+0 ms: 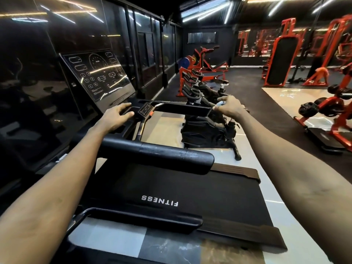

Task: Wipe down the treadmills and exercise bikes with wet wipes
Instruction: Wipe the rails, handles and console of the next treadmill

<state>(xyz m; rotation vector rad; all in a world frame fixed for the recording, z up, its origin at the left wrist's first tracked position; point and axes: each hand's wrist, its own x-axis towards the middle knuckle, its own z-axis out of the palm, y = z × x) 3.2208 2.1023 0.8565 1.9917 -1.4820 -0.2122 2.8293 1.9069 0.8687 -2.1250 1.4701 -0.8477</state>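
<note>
A black treadmill [171,187] fills the foreground, its glossy console [99,77] tilted up at the left. My left hand [116,116] rests with spread fingers on the console tray beside a small control panel [145,109]. My right hand [229,106] pinches a pale blue wet wipe [221,103] against the right end of the black front crossbar [182,109]. A padded side handrail [158,155] crosses between my forearms. Black exercise bikes [207,119] stand in a row just beyond the treadmill.
Dark glass panels [38,63] line the left wall. Red weight machines [282,54] and a plate-loaded rack [323,109] fill the right side. Black rubber flooring [257,96] and glossy tiles [285,96] run between them.
</note>
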